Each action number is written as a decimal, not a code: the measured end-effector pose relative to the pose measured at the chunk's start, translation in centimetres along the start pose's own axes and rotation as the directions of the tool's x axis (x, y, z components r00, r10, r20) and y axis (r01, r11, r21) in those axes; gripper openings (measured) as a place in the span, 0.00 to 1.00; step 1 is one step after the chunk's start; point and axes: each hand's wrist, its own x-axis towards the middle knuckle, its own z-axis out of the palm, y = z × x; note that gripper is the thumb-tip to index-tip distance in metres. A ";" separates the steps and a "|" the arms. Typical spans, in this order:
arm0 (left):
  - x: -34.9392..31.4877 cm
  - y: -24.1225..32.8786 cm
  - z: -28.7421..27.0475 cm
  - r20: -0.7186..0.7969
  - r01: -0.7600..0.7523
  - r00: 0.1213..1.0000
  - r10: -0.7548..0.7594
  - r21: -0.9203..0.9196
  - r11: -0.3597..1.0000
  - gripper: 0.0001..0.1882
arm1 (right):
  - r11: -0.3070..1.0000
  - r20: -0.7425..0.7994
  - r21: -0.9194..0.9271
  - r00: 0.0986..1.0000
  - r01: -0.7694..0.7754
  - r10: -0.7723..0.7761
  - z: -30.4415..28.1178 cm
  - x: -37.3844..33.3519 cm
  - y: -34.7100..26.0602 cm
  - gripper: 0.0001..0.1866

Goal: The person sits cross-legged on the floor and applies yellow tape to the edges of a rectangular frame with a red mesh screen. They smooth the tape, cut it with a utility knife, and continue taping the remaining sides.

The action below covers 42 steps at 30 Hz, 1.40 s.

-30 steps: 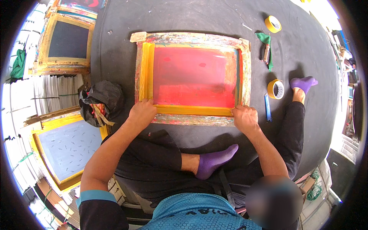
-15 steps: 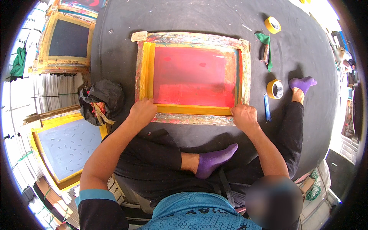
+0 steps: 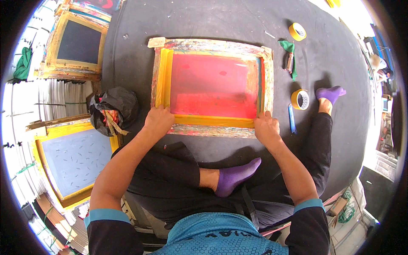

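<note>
A paint-stained wooden screen-printing frame with a red mesh lies flat in front of me. Yellow tape runs down its left inner side, and another yellow tape strip stretches along the near inner edge. My left hand is closed at the near left corner, fingers curled onto the strip's left end. At the near right corner my right hand is closed on the other end, its fingertips pressed down by the inner edge. Both palms and the fingers' undersides are hidden.
Right of the frame lie two yellow tape rolls, a green cloth and a blue cutter knife. A black plastic bag with scraps sits at the left. Beyond it are a framed grey-blue screen and paper stacks.
My right hand has turned, its fingers now pointing away from me over the corner. My left hand stays at its corner. The view has shifted slightly.
</note>
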 end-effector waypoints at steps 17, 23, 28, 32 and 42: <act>0.2 0.4 -1.3 0.063 -0.014 0.998 0.010 0.056 0.998 0.09 | 0.958 -0.209 0.110 0.948 0.266 -0.239 -0.9 1.4 2.8 0.09; 0.1 0.3 -0.8 0.043 0.004 0.999 -0.008 0.086 0.996 0.09 | 0.955 -0.135 -0.083 0.946 0.285 -0.294 -1.7 2.0 3.2 0.10; 0.0 0.2 -1.0 0.016 -0.010 1.000 0.009 0.085 0.996 0.09 | 0.938 -0.028 0.135 0.948 0.319 -0.318 -2.7 2.9 2.4 0.11; -0.1 0.1 -0.6 -0.004 0.010 1.000 -0.010 0.041 0.999 0.09 | 0.945 -0.157 -0.075 0.933 0.317 -0.325 -0.8 3.0 2.7 0.08; -0.3 -0.1 -0.2 0.017 0.104 0.994 -0.104 -0.036 0.994 0.07 | 0.898 0.018 0.376 0.967 0.230 -0.255 -0.4 6.1 -1.7 0.14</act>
